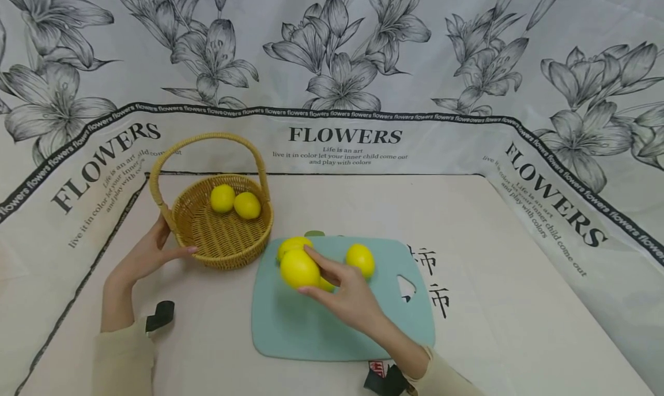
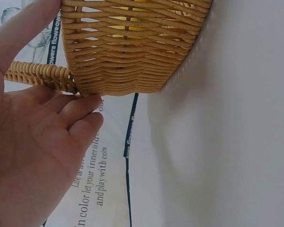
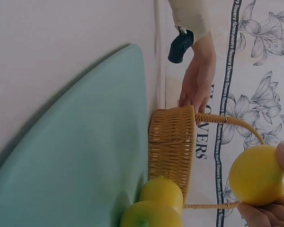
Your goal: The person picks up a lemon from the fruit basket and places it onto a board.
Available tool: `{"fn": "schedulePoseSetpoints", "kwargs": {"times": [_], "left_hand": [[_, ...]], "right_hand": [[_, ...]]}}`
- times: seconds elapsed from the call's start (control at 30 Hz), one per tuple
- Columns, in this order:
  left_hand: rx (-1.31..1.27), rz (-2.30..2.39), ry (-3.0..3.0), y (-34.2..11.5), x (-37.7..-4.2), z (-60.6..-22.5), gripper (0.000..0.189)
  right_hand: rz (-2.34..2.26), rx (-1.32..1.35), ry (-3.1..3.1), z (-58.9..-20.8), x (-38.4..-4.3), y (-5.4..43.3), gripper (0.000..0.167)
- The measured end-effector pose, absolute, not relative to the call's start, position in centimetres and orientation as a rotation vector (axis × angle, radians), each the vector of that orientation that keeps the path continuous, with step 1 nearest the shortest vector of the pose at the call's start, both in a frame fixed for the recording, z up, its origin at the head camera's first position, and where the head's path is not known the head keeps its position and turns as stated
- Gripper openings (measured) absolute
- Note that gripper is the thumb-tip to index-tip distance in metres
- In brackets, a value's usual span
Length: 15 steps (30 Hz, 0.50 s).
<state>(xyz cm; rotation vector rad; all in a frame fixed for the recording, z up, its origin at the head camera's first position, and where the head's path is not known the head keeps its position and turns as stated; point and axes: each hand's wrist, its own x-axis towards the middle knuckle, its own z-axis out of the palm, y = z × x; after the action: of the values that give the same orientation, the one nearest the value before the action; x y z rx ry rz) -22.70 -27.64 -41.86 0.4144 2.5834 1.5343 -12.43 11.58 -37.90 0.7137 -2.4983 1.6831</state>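
A wicker basket with a tall arched handle stands at the left, two lemons lying inside it. My left hand holds the basket's left side, thumb along the front and fingers by the handle's base; the left wrist view shows those fingers against the weave. With thumb and fingers my right hand pinches a lemon above a light blue cutting board. Beneath and behind it on the board are two more lemons, partly hidden, and another lemon sits to the right.
The board has a cut-out grip hole at its right. Black printed characters show on the pale tablecloth beside it. A flower-printed cloth rises behind and at both sides. Dark straps hang near both wrists.
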Motion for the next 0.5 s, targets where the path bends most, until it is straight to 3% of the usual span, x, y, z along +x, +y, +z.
{"fn": "schedulePoseSetpoints", "kwargs": {"times": [0.5], "left_hand": [[0.413, 1.538, 2.582, -27.3, -22.5, -41.5, 0.112]], "right_hand": [[1.650, 0.828, -2.598, -39.9, -11.8, 12.2, 0.064]]}}
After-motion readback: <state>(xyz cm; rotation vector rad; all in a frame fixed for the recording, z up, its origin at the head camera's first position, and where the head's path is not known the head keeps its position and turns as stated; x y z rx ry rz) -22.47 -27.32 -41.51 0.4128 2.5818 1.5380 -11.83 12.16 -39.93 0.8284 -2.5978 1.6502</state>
